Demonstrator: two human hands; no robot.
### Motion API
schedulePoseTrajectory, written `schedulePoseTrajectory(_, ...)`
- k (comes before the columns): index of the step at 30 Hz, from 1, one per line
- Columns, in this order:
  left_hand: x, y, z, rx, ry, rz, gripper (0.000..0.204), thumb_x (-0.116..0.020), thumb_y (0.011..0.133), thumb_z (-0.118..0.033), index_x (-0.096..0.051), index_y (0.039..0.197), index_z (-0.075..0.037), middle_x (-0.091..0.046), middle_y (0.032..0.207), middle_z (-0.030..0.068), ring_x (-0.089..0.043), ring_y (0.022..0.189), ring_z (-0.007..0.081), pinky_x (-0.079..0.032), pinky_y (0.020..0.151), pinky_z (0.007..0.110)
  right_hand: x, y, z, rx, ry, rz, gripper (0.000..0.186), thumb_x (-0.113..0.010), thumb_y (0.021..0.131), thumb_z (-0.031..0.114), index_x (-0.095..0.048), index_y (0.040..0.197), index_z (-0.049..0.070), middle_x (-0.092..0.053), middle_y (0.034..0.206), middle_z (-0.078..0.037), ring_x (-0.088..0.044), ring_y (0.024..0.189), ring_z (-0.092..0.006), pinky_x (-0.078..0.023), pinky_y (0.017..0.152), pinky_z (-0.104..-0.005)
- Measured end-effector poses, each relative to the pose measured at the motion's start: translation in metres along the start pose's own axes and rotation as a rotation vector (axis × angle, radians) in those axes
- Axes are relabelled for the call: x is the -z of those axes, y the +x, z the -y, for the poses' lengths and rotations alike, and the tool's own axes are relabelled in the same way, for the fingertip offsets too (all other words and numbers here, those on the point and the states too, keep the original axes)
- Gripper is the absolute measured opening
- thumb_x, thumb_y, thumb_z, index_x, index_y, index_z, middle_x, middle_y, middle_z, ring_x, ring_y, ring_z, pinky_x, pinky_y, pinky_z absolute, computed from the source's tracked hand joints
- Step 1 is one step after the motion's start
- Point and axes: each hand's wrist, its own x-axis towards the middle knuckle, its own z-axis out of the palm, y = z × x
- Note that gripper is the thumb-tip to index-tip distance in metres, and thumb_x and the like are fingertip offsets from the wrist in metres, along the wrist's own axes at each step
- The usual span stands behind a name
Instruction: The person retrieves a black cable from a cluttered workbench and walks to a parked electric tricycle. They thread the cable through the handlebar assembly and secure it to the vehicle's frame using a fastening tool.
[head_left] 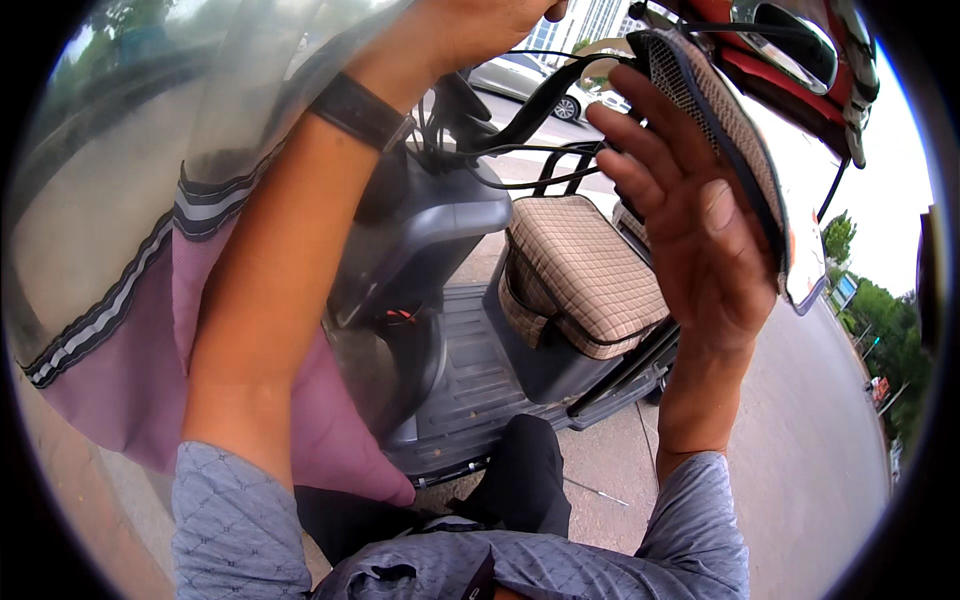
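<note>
Viewpoint: head camera looking down along both raised forearms at a parked scooter.

Left hand (pixel 480 25): upper centre of the frame, cut off by the top edge. A dark wristband (pixel 362 110) sits below it. Whether it is clenched or released cannot be told; the fingers are out of view.

Right hand (pixel 690 210): right of centre, fingers spread and extended, palm flat against the edge of a padded mesh helmet lining with beige woven face and dark trim (pixel 715 110). It supports the piece rather than closing round it.

Helmet: a red glossy helmet shell (pixel 800 70) occupies the upper right corner, just above the lining.

Cover: a grey and mauve fabric sheet with striped banding (pixel 130 270) hangs at the left, beside the left forearm.

Scooter: a grey scooter body with ribbed footboard (pixel 470 370) lies centre frame; its beige checked seat cushion (pixel 585 270) is below the right hand.

Risk: with an open palm only, the lining may slip and drop onto the seat or pavement.

Risk: the dark straps (pixel 530 105) near the handlebar may snag the fingers.
</note>
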Motion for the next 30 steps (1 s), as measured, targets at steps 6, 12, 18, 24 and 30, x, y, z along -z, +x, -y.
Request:
schedulePoseTrajectory(6,0.005,-0.017,0.002,0.144,0.106,0.167,0.017,-0.057,0.103,-0.011,-0.069,0.102,0.001,-0.055,0.071,-0.0076,-0.045,0.063,0.0026,-0.038,0.057,0.023,0.063,0.062,0.033,0.278,-0.122,-0.241,0.051,-0.059,0.101,0.02,-0.045,0.14,-0.009,-0.059,0.131,-0.029,-0.058,0.126,-0.0383,-0.045,0.112,-0.046)
schedulePoseTrajectory(12,0.005,-0.032,0.01,0.006,0.49,0.127,0.029,-0.065,0.1,-0.017,-0.07,0.122,0.0,-0.075,0.098,0.0063,-0.066,0.091,0.0116,-0.051,0.084,0.026,0.08,0.059,0.026,0.104,-0.491,-0.218,0.027,-0.066,0.095,0.009,-0.066,0.12,-0.002,-0.072,0.113,-0.012,-0.067,0.109,-0.022,-0.049,0.103,-0.0361)
schedulePoseTrajectory(18,-0.014,-0.039,0.004,0.024,0.446,0.169,0.026,-0.066,0.098,-0.014,-0.072,0.119,-0.001,-0.075,0.097,0.0066,-0.067,0.09,0.0134,-0.052,0.084,0.029,0.069,0.054,0.03,0.022,-0.668,-0.161,0.019,-0.063,0.095,0.0,-0.069,0.114,-0.003,-0.072,0.107,-0.006,-0.063,0.099,-0.0126,-0.05,0.091,-0.0281)
schedulePoseTrajectory(24,-0.025,-0.042,-0.009,0.073,0.612,0.194,0.025,-0.067,0.096,-0.016,-0.073,0.116,-0.001,-0.072,0.087,0.0093,-0.066,0.079,0.0157,-0.052,0.074,0.03,0.074,0.047,0.04,-0.015,-0.752,-0.141,0.018,-0.064,0.095,0.0,-0.07,0.112,-0.003,-0.071,0.104,-0.005,-0.063,0.098,-0.0124,-0.051,0.09,-0.0282)
schedulePoseTrajectory(30,-0.041,-0.047,-0.007,-0.018,0.565,0.153,0.025,-0.068,0.095,-0.019,-0.074,0.113,-0.001,-0.072,0.081,0.0098,-0.065,0.074,0.0134,-0.051,0.07,0.03,0.08,0.043,0.033,0.187,-0.895,0.092,0.024,-0.075,0.087,0.004,-0.07,0.11,-0.003,-0.068,0.107,-0.009,-0.065,0.1,-0.0179,-0.051,0.09,-0.0318)
